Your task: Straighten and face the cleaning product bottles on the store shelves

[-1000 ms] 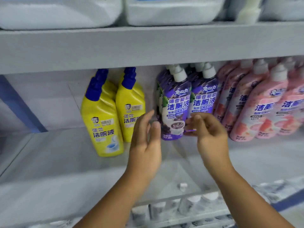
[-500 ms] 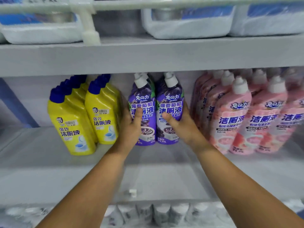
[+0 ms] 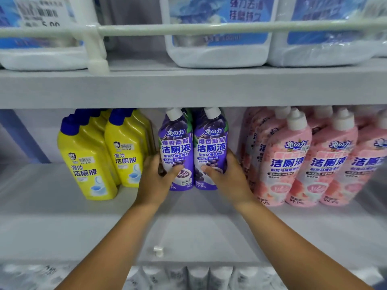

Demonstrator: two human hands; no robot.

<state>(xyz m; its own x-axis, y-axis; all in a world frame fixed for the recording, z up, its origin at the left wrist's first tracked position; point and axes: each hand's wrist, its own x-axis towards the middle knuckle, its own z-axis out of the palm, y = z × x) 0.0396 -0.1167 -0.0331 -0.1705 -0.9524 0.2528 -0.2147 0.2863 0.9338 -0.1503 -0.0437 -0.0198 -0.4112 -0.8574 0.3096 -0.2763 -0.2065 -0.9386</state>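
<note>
Two purple bottles (image 3: 192, 149) stand side by side mid-shelf, touching, labels facing me, white caps up under the shelf above. My left hand (image 3: 156, 181) wraps the left one low on its body, thumb across the front, fingers round the far side. My right hand (image 3: 227, 176) does the same on the right one, thumb on the front label. Both grips sit low, near the base, so I can twist and slide each bottle without tipping it (my guess at why).

More purple ones seem to queue behind, mostly hidden. To the left, just beside my left hand, yellow bottles (image 3: 104, 155) with blue caps stand in two rows, the left row nearer me than the right, so the fronts don't line up. To the right, pink bottles (image 3: 310, 164) lean slightly, packed tight, with a gap between them and the purple pair.

The grey shelf (image 3: 62, 216) has bare space in front, so the purple pair sits well back from the near edge; pulling it forward looks like the step in hand. Big white jugs (image 3: 217, 47) sit behind a rail on the shelf above. White caps show on the shelf below.
</note>
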